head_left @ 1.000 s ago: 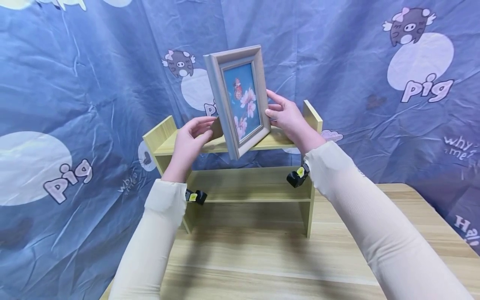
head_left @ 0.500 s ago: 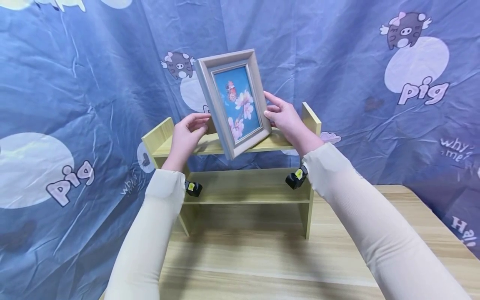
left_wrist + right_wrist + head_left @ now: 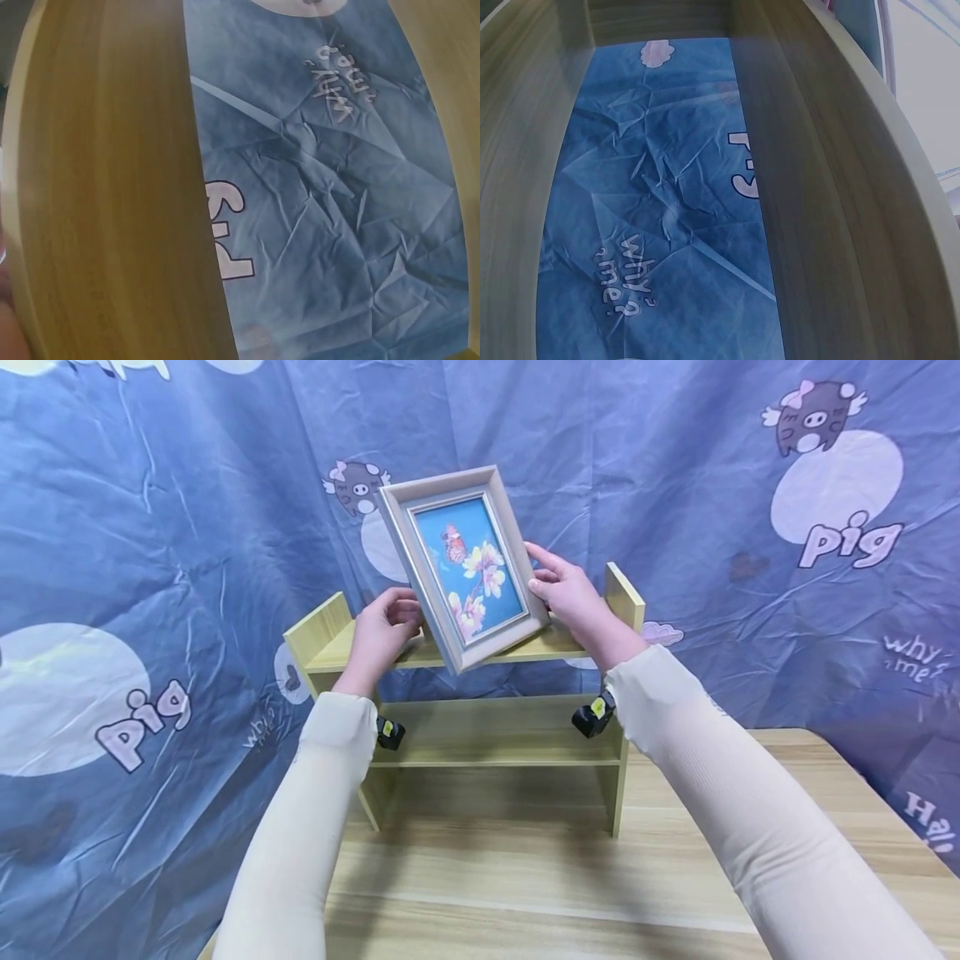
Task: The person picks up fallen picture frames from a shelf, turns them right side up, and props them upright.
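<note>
Nearest the camera lies the pale wooden tabletop (image 3: pixel 525 877), with two arms in cream ribbed sleeves (image 3: pixel 300 827) reaching forward over it. A small black and yellow wrist camera (image 3: pixel 593 717) is strapped under each forearm.

On the tabletop stands a light wooden two-tier open shelf unit (image 3: pixel 480 727), with raised side boards at either end of its top board. The wrist views show its wood grain close up, with the blue cloth visible through the open back.

Above the top board, both hands hold a grey, moulded rectangular picture frame (image 3: pixel 462 567) with a blue print of a butterfly and pink blossoms. The frame is tilted, its top leaning to the left, and its lower corner is down by the front edge of the top board; whether it touches the board cannot be told. The left hand (image 3: pixel 384 633) has its fingers curled around the frame's lower left edge, reaching behind it. The right hand (image 3: pixel 572 596) grips the frame's right edge, with the fingers lying fairly straight along the rim and the thumb behind, out of sight.

Behind everything hangs a crumpled blue backdrop cloth (image 3: pixel 187 527) printed with white circles, small winged cartoon pigs, and the words "pig" and "why me?".
</note>
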A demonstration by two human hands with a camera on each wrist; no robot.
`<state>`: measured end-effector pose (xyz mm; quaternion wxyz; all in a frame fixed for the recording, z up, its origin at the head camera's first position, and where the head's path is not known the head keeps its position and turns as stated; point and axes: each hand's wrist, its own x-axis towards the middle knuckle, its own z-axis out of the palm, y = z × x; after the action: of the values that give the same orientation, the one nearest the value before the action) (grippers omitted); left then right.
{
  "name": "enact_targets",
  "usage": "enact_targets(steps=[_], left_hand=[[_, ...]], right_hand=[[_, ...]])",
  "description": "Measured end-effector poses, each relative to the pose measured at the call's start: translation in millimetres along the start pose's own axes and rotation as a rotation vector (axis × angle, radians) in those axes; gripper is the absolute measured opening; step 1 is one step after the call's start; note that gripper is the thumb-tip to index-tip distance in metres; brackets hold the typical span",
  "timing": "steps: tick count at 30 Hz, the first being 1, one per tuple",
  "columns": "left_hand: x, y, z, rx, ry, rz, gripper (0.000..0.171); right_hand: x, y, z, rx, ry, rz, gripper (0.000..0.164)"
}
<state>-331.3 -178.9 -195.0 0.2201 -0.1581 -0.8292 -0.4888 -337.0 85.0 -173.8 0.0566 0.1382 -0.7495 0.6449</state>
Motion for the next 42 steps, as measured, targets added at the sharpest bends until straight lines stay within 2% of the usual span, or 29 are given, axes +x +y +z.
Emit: enact_targets(steps=[5,8,10,13,15,17,20,25,33,42], left_hand=[[-1.9,-0.3,1.3,0.098,0.017,0.045,0.028],[-6.7,1.3,1.6,0.103,0.072,0.059,0.034],[-12.0,3.6,1.5,0.050,0.131,0.058,0.037],[-23.3,10.3,1.2,-0.084,0.222,0.057,0.041],[-31.3,17.3,1.6,-0.159,0.243,0.068,0.043],[-39.0,26.2,2.6,-0.215,0.227,0.080,0.048],[-47.7,40.1,5.8,-0.270,0.159,0.077,0.060],[-54.8,54.1,13.2,-0.262,0.076,0.020,0.074],[-53.4,52.5,20.4,-0.248,0.071,-0.004,0.084],[-46.6,45.0,13.9,-0.228,0.060,-0.020,0.082]], right_hand=[[0.6,1.2,0.9,-0.034,-0.003,-0.009,0.056],[0.3,1.6,-0.1,-0.031,-0.006,-0.010,0.056],[0.6,1.9,-1.1,-0.015,-0.007,-0.007,0.056],[2.1,2.5,-2.3,-0.003,-0.011,-0.001,0.056],[3.0,3.0,-2.8,0.003,-0.012,0.000,0.056],[3.6,3.2,-3.1,0.003,-0.011,-0.003,0.056],[4.1,3.6,-3.7,0.012,-0.006,-0.005,0.056],[6.2,5.3,-4.3,0.011,0.000,-0.003,0.057],[8.3,6.0,-3.9,0.007,-0.003,0.027,0.057],[9.8,5.2,-4.3,0.080,-0.047,0.034,0.061]])
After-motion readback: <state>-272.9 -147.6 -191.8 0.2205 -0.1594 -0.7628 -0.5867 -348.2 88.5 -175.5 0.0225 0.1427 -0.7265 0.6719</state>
